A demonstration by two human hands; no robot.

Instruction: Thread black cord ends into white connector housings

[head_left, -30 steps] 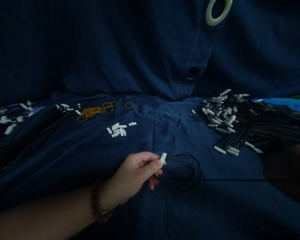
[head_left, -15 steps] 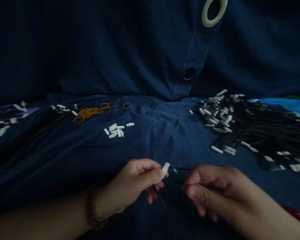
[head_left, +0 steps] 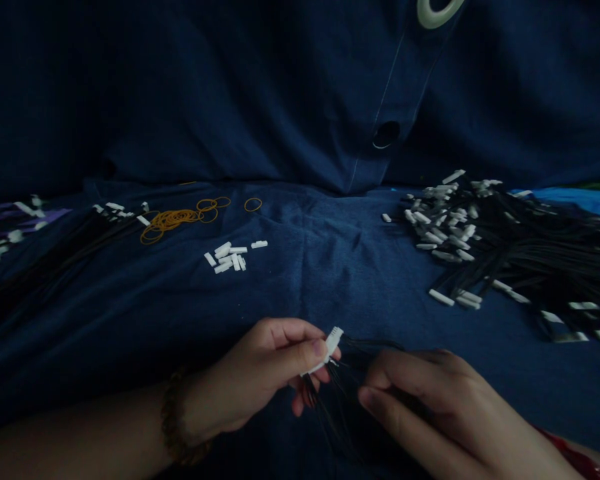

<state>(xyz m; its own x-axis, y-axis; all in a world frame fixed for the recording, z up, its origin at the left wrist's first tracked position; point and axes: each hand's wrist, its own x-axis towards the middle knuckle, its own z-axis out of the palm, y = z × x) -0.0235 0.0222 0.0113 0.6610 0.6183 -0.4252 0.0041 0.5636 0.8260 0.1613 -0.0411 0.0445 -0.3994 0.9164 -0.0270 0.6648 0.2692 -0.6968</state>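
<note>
A white multi-pin connector (head_left: 333, 343) with thin black wires is pinched between the thumb and fingers of my left hand (head_left: 280, 353). Some of its black wires (head_left: 327, 407) hang down below the fingers, and others run right, passing behind my other hand. To the right of the connector, my right hand (head_left: 420, 407) has thumb and index finger nearly together. A faint thin black wire (head_left: 349, 375) leads toward that pinch; its end in the fingers is too dark to see clearly. Its remaining fingers are curled under and mostly hidden.
Loose white connectors (head_left: 227, 257) lie mid-cloth, with orange rubber bands (head_left: 175, 220) behind them to the left. A big heap of black wires with white connectors (head_left: 530, 247) covers the right. More wired bundles (head_left: 80, 240) lie left. Dark blue cloth (head_left: 300, 287) spreads beneath; a blue curtain (head_left: 255, 93) hangs behind.
My right hand has moved slightly left and down, toward the connector. My left hand keeps its pinch, and more hanging wires show below it. The view has shifted a little.
</note>
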